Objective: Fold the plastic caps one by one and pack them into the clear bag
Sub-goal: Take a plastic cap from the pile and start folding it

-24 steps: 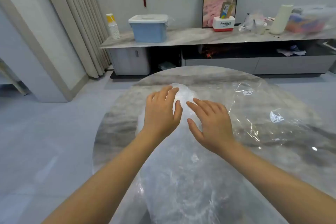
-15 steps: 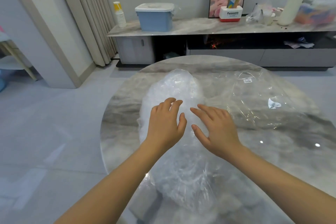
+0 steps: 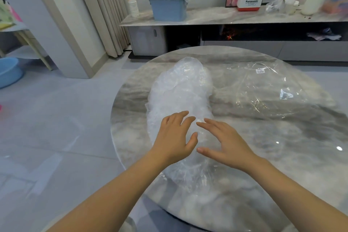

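Setting: a person is standing over a round marble table [image 3: 282,165], seen from a head camera looking down at both bare forearms.
Plastic caps: a long crinkled heap of plastic caps [image 3: 180,92] is lying on the table, running from the near edge away from the viewer.
Clear bag: the clear bag [image 3: 263,88] is lying flat and apparently unfilled to the right of the heap, just beside it.
Left hand: the left hand [image 3: 175,137] is hovering over or resting on the near part of the heap, fingers spread and relaxed, gripping nothing.
Right hand: the right hand [image 3: 224,141] is mirroring it, fingers extended, thumb out, holding nothing; contact is hard to judge.
Progress: packing is probably only beginning; no cap looks separated yet.
Risks: thin film is likely clinging together, so lifting one cap may be dragging several along; the heap's near end is sitting at the table edge and could slide off; the limp bag mouth may be collapsing during loading.
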The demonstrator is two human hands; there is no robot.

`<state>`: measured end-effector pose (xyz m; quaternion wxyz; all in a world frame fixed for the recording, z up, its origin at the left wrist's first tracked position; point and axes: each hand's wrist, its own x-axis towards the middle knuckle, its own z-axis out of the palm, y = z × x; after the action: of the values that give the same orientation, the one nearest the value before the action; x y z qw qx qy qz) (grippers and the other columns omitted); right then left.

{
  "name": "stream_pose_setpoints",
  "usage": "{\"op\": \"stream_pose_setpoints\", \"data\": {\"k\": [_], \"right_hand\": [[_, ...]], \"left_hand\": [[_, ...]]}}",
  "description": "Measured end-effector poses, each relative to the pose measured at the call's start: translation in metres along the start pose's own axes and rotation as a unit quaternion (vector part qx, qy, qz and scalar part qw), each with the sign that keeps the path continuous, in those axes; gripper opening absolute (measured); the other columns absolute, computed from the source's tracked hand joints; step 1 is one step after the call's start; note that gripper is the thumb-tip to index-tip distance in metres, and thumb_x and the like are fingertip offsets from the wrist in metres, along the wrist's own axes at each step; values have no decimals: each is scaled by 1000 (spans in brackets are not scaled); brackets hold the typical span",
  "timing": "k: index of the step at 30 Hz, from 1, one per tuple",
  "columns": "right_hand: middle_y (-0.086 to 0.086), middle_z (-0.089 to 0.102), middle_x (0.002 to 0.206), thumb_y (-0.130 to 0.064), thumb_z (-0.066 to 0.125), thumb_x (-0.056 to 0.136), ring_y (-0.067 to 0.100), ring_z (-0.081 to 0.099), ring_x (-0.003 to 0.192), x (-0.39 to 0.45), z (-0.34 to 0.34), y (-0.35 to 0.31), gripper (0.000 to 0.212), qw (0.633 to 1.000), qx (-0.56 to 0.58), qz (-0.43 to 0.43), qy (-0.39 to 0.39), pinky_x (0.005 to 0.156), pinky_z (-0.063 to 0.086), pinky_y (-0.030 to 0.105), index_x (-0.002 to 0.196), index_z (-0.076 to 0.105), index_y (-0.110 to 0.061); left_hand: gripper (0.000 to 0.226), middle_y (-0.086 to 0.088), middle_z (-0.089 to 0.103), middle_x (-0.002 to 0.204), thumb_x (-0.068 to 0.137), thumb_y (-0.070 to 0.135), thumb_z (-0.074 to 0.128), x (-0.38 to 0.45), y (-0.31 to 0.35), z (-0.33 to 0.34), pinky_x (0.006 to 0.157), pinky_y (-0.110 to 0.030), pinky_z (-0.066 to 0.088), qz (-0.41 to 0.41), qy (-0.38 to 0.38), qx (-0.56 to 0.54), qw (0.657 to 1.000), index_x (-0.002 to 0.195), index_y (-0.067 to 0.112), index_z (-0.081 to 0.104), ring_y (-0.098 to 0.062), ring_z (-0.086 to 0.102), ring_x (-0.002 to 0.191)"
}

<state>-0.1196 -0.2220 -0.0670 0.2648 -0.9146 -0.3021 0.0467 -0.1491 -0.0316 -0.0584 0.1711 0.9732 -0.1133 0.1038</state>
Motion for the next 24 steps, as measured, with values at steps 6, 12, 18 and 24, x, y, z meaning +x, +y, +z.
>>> {"op": "stream_pose_setpoints", "data": {"k": [6,12,18,24], "right_hand": [[-5,10,158,-74,51,72,16,8,144,0,8,-6,84,994,-91,-36,-47,115,8,34,145,28,-39],[-3,-5,159,-66,58,78,19,-3,146,-9,16,17,84,978,-176,15,-112,115,-2,37,148,19,-38],[-2,-12,159,-73,54,74,20,-6,146,-14,27,34,96,968,-184,55,-164,115,-1,38,150,6,-40],[-2,-10,159,-70,57,76,21,0,146,20,27,43,98,973,-172,68,-135,116,6,39,150,1,-38]], "left_hand": [[78,-2,-2,160,84,64,17,-24,-8,12,117,-43,-5,39,-85,70,993,152,27,9,-18,3,146],[99,-2,-40,149,71,84,16,-31,-36,21,114,-53,-13,51,-205,198,957,141,33,-32,-21,-33,139],[102,-3,-41,143,80,77,39,-13,-49,42,112,-52,-18,55,-242,226,942,137,32,-32,-23,-33,138],[100,-2,-40,142,82,75,39,20,-69,41,113,-51,-17,33,-228,242,943,136,30,-31,-24,-27,142]]}}
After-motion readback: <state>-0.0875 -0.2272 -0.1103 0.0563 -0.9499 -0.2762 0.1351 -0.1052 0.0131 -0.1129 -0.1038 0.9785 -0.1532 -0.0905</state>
